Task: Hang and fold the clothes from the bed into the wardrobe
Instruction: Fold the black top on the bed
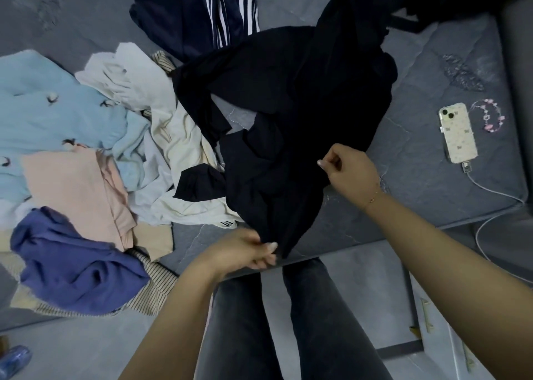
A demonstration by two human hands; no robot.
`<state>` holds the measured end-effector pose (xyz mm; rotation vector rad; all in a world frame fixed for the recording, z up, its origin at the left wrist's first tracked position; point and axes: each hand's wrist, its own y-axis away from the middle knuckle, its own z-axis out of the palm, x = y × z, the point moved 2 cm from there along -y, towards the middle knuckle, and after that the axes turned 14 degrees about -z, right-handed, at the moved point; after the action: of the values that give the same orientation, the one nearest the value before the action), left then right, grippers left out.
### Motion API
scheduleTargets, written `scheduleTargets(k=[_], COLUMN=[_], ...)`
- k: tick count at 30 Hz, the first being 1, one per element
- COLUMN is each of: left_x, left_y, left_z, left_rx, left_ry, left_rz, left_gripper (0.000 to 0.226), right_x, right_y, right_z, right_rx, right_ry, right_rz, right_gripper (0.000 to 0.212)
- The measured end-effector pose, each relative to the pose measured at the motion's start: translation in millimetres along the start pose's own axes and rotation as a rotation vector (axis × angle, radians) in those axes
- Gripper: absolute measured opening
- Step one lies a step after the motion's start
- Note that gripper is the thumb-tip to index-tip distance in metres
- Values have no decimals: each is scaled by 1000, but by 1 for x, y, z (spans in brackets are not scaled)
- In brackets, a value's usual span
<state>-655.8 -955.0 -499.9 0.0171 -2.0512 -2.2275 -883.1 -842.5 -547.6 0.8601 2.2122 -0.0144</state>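
Both hands pinch the dark garment [288,105]: the left hand [245,249] grips its bunched lower edge at the near side of the bed [418,177], while the right hand [350,167] nips a fold of cloth higher up, fingers curled tight on the fabric. The garment spreads crumpled across the grey mattress, its far end trailing toward a navy striped piece [227,13] at the head of the pile.

To the left lie the waiting clothes: a pale blue top [49,102], cream items [161,114], a peach piece [75,189] and a purple garment [72,261].

The risk, from where I stand, is drag. Lifted quickly, the dark cloth may catch the cream items it overlaps and pull them off the edge onto the floor. A phone [457,133] on its charging cable [490,203] sits near the garment's right side, with a beaded bracelet [490,117] just beside it; a wide swing of fabric could sweep either one. The garment's shape looks hard to read while bunched, so a hanger or fold may go on crooked.
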Motion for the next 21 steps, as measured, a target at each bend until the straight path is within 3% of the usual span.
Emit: scheduleTargets(k=[2,3,5,7,10,12,15,19,21], left_x=[14,27,59,92,119,119,96,39,22], left_y=[-1,1,-1,-11,-29,-37,-37,-29,-24], left_z=[-21,-27,-21,-6,11,14,13,-1,-6], left_rx=[465,654,796,883,916,874,771,739,706], left_ry=[-305,-331,-271,-455,-616,-488,-225,-88,-112], left_rz=[-43,-18,158,308,395,452,508,343,249], left_gripper=[37,43,53,62,43,30,42,49,45], right_x=[-2,-4,-10,-16,-19,-18,-13,6,11], right_y=[0,-1,-2,-6,-11,-14,-25,-64,-81], right_z=[-8,-12,-18,-21,-21,-17,-15,-40,-57], right_rx=[-22,-30,-16,18,32,33,47,132,95], right_ry=[-72,-115,-205,-304,-344,-229,-67,-14,-6], right_rz=[1,4,11,22,4,-37,-82,36,21], right_gripper=[19,18,18,19,19,17,17,18,19])
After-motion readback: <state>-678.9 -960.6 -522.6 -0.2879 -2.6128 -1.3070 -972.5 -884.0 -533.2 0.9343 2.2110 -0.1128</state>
